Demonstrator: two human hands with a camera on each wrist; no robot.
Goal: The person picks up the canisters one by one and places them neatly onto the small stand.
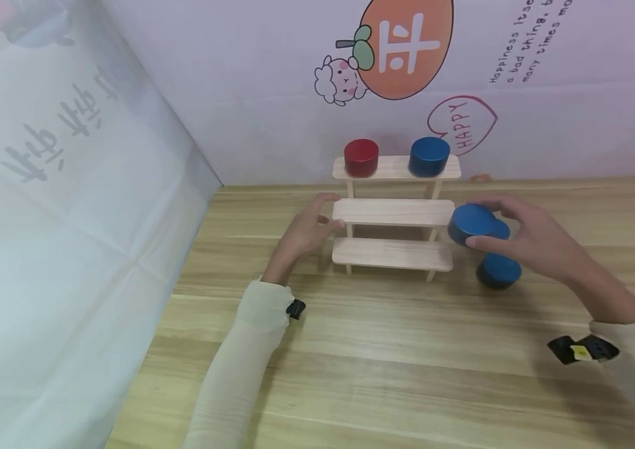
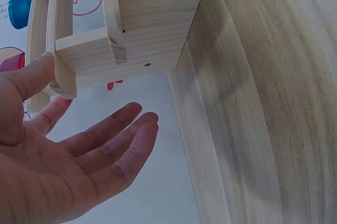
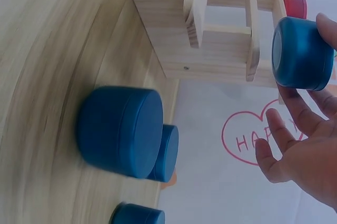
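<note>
A three-tier wooden shelf [image 1: 393,213] stands on the table near the wall. Its top tier carries a red cylinder [image 1: 361,157] and a blue cylinder [image 1: 428,156]. My right hand [image 1: 525,240] grips another blue cylinder [image 1: 471,223] in the air, just off the right end of the middle tier; in the right wrist view this cylinder [image 3: 301,53] sits between thumb and fingers beside the shelf [image 3: 221,50]. My left hand [image 1: 317,226] is at the left end of the middle tier. In the left wrist view that hand [image 2: 79,166] is spread flat, thumb against the shelf's side [image 2: 66,77].
More blue cylinders lie on the table right of the shelf, one in front [image 1: 498,270] and one [image 1: 501,231] behind my right hand. The wooden table [image 1: 385,349] meets a printed wall at the back and a white sheet [image 1: 70,249] on the left.
</note>
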